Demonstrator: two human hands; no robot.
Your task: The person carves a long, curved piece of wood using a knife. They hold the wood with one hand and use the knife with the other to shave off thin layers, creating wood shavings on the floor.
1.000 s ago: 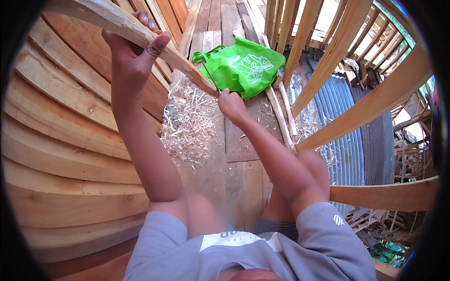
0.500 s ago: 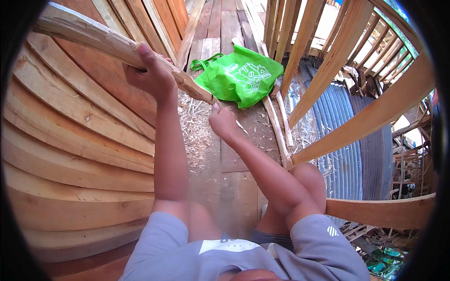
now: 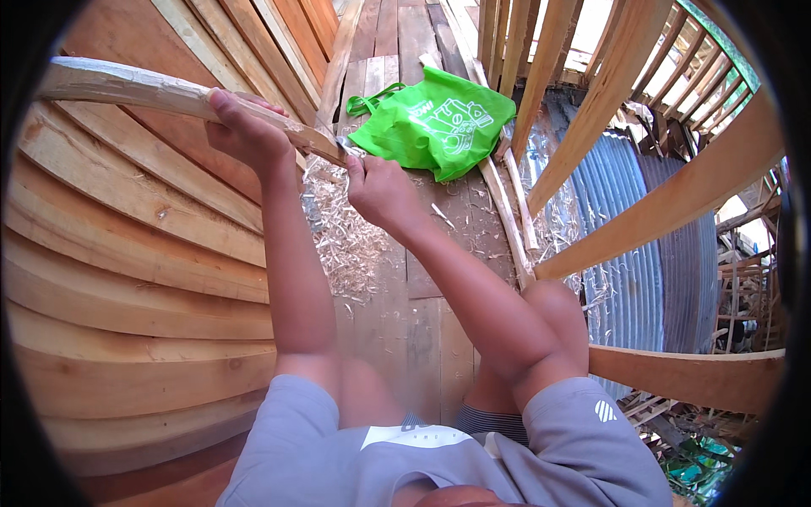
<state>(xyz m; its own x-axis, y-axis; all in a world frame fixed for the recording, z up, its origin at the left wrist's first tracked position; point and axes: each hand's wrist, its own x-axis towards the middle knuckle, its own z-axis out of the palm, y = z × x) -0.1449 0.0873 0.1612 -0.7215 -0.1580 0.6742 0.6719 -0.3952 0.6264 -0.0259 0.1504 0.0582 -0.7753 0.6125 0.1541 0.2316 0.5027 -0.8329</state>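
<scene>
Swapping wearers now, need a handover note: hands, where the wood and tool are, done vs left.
Left hand: gripped around the pale wooden stick, held up at a slant in front of the plank wall.
Right hand: closed at the stick's lower end, with a small metal tool at the wood; its type is unclear.
Done: the stick looks stripped pale along its length; a pile of wood shavings lies on the plank floor below.
Left: probably the lower end, where the tool sits.
Nearby: green bag on the floor beyond the hands.

Pale, partly shaved wooden stick (image 3: pixel 160 91), slanted, possibly a blade at its tip
</scene>
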